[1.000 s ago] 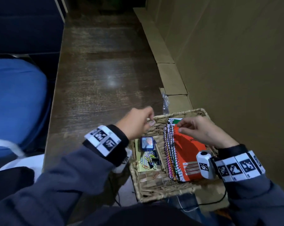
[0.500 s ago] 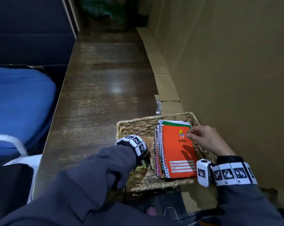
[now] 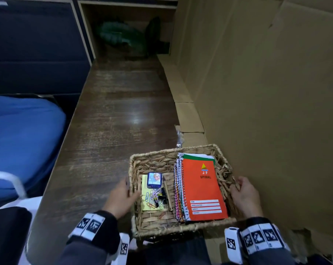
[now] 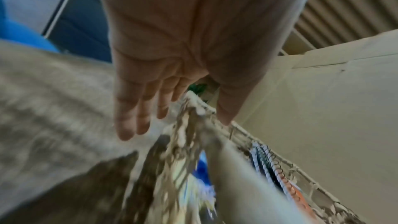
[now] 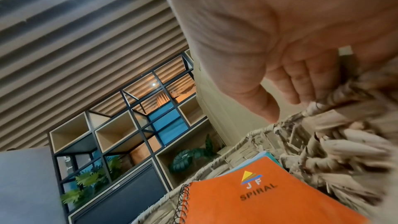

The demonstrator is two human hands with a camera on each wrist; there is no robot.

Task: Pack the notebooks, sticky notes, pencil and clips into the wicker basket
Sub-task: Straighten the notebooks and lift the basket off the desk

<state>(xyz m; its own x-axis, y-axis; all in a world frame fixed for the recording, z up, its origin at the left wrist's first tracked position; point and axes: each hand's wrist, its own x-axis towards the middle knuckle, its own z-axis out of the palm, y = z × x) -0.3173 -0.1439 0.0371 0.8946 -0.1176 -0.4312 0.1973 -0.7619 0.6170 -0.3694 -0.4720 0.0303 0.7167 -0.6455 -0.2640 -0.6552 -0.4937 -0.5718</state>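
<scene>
A long dark wooden surface point(image 3: 112, 134) ran away from the viewer, with a cardboard wall point(image 3: 267, 111) close along its right side and a blue chair point(image 3: 22, 142) off its left edge. At the near end sat the wicker basket point(image 3: 152, 155), its long axis running left to right, squarely between the two hands. The left hand point(image 3: 121, 197) lay against the outside of the basket's left wall, fingers straight and loosely spread, thumb reaching over the rim in the left wrist view. The right hand point(image 3: 245, 197) was at the right wall, thumb and fingers curled over the woven rim. Both hands were equally near, one at each short end, so a lift or slide of the basket looked like the likely next move; the cardboard wall just beside the right hand left little room on that side. Inside, a stack of spiral notebooks point(image 3: 202, 188), orange cover on top, filled the right half. In the left half lay yellow sticky notes point(image 3: 145, 205), a small blue picture-fronted pad point(image 3: 154, 180) resting on them, a pencil point(image 3: 168, 197) pointing away, and loose clips point(image 3: 156, 197). A small clear wrapper point(image 3: 179, 138) lay on the surface just beyond the basket.
</scene>
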